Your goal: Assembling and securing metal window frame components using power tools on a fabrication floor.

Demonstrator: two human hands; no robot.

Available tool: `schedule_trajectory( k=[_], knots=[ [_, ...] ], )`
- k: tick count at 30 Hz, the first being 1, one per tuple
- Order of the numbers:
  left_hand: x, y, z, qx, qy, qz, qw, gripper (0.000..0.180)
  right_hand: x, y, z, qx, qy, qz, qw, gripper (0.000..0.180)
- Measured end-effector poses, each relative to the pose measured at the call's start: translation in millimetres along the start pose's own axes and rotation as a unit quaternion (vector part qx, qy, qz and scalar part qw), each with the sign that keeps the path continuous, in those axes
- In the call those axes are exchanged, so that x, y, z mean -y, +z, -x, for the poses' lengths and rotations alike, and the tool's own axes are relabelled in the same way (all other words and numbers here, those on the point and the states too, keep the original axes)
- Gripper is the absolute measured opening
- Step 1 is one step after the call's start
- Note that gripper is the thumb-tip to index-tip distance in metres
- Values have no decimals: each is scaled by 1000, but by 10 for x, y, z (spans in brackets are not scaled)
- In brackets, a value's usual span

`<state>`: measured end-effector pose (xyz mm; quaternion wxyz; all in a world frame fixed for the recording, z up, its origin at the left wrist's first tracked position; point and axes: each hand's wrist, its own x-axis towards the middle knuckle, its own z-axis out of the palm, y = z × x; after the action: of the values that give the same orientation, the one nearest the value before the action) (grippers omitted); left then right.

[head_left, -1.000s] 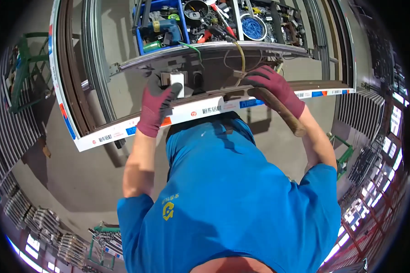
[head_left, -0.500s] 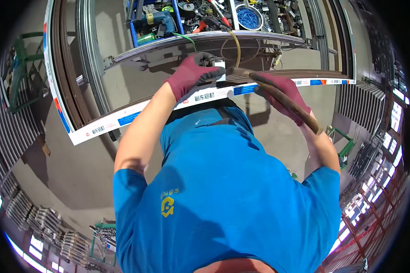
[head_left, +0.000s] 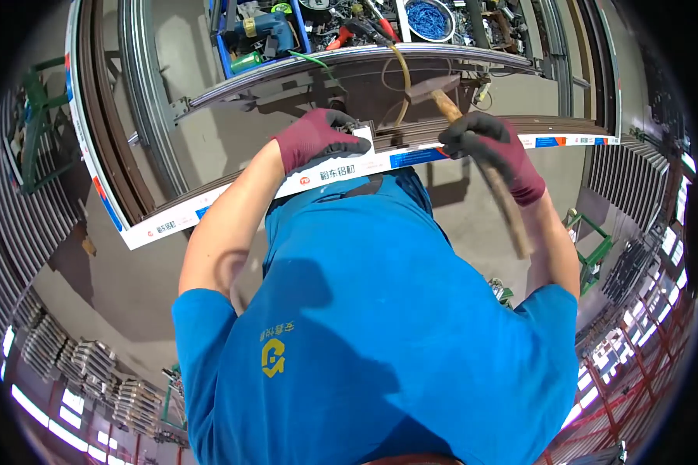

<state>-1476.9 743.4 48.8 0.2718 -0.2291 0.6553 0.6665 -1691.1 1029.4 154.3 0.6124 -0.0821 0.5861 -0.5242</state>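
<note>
Printed film, white with blue and orange-red patches and dark lettering, runs along the brown, ridged frame; a yellow emblem marks the blue cloth shirt. At the near bar I have the left hand, in maroon knit with dark-coated fingers, pinching a small white block. The right hand, gloved alike, wraps the wooden handle of a hammer, its metal head beyond the bar.

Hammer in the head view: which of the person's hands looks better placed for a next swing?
Right, most likely: the right hand grips the hammer, whereas the left hand is occupied, holding a white block at the frame.
</note>
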Motion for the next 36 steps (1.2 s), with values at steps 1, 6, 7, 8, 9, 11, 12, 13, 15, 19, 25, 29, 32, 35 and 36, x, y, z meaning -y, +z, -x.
schedule_trajectory(
  k=[1,6,7,8,9,11,12,13,15,19,25,29,32,35,36],
  knots=[
    [29,0,-14,-7,16,-19,1000,74,41,45,-40,1,-21,50,999,52],
    [-69,-18,30,-3,-33,27,999,76,326,40,-236,31,-17,114,993,59],
    [-115,-27,43,4,-39,28,999,74,276,-20,-319,5,-14,189,982,50],
    [-141,-36,55,9,-47,29,998,72,324,-14,-410,7,-10,187,982,50],
    [-160,-45,69,9,-50,33,998,72,423,32,-520,22,32,239,970,44],
    [-171,-44,109,-32,-6,33,999,68,484,35,-714,41,94,292,951,30],
    [-161,-35,117,-33,-9,37,999,68,495,56,-777,44,98,292,950,30],
    [-148,-23,119,-52,4,33,998,64,516,111,-853,51,4,385,922,30],
    [-113,-37,62,-67,15,33,997,60,422,5,-1109,89,-149,531,830,30],
    [-68,-86,-16,13,-25,56,998,56,373,-107,-1379,110,-151,580,793,31],
    [208,-1,-113,-9,-9,10,1000,58,573,45,-1541,182,-90,616,761,31],
    [201,-9,-97,1,8,45,999,62,782,86,-1708,87,-166,568,801,37],
    [81,-69,-85,35,-20,56,998,64,882,48,-1803,52,-116,480,868,30],
    [205,-6,-110,7,-27,24,999,67,692,191,-1544,183,-38,624,759,33],
    [249,8,-125,-28,-15,-1,999,70,636,211,-1501,185,-75,664,721,32]
  ],
)
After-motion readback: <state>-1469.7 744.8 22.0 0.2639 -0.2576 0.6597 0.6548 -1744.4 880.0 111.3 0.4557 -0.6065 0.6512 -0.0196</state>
